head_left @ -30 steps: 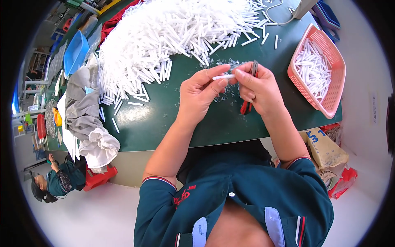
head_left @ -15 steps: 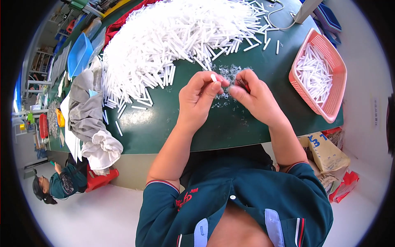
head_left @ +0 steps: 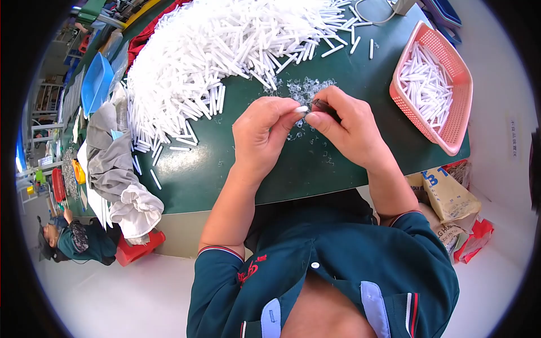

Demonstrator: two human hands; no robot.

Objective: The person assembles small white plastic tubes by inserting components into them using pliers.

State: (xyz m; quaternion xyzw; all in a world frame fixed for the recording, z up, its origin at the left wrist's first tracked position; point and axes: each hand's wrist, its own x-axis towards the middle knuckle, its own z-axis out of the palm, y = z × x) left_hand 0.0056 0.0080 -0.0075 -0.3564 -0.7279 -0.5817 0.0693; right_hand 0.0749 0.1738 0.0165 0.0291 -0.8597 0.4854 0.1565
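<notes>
Over the green table [head_left: 225, 183], my left hand [head_left: 260, 129] pinches a short white plastic stick [head_left: 302, 109] between thumb and fingers. Its rounded end sticks out to the right, and most of it is hidden by the fingers. Closed around a small dark tool [head_left: 327, 107], my right hand [head_left: 354, 127] is right beside that end. The tool's tip is too small to tell whether it touches the stick. Curly clear plastic scraps [head_left: 307, 89] lie on the table beyond and below both hands.
A big heap of white sticks [head_left: 225, 50] covers the far left of the table. At the right stands a pink basket [head_left: 463, 101] holding more sticks. Grey cloth [head_left: 110, 149] and a blue tray [head_left: 97, 79] lie left. A co-worker [head_left: 84, 242] sits beyond; paper sacks [head_left: 451, 200] stand lower right.
The stick's end, earlier tilted up, now points right toward the tool. My hands have come closer together. The whole scene has shifted slightly left and up.
</notes>
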